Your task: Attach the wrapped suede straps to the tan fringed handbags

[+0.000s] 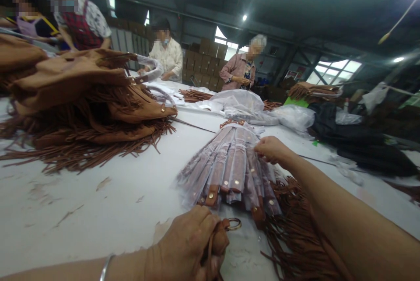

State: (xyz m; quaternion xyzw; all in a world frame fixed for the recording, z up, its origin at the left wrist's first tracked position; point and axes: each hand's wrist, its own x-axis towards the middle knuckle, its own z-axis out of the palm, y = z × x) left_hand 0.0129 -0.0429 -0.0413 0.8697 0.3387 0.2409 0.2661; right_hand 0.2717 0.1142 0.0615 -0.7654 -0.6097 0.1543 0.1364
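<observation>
The left hand (187, 246) grips a brown strap end with ring (226, 230) at the table's (98, 211) near edge; the right hand (271, 149) pinches the bundle of plastic-wrapped straps (229, 171) mid-table. A sideways pull could scatter the bundle — its straps lie loosely fanned.

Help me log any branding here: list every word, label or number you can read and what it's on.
None can be read.
Cartons: any print is too small and blurred.
Wrapped straps, bags and the strap in the left hand: no text shows.
</observation>
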